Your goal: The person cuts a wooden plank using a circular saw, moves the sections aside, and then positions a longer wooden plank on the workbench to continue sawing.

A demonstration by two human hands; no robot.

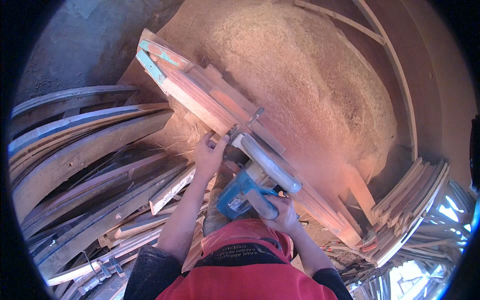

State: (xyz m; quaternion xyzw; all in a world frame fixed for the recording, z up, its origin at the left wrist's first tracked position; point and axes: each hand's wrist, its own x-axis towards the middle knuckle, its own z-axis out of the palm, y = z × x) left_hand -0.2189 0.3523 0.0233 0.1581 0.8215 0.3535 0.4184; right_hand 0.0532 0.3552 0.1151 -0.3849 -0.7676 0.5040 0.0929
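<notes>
A circular saw [240,192] with a blue motor body and a silver blade guard sits on a long wooden board [200,102] that runs slantwise from far left to near right. My right hand [282,212] is wrapped round the saw's rear handle. Ahead of the saw, my left hand [207,152] has thumb and fingers at the board's near edge, gripping it close to the saw's front. A small metal guide piece [256,116] lies across the board by the saw's nose. The blade is hidden under the guard. Pale green paint marks the board's far end.
A large heap of sawdust [300,75] spreads beyond the board, with dust hazy near the saw. Long curved planks [80,145] are stacked at left. A bundle of thin strips [412,200] stands at right. A metal clamp [102,272] lies at lower left.
</notes>
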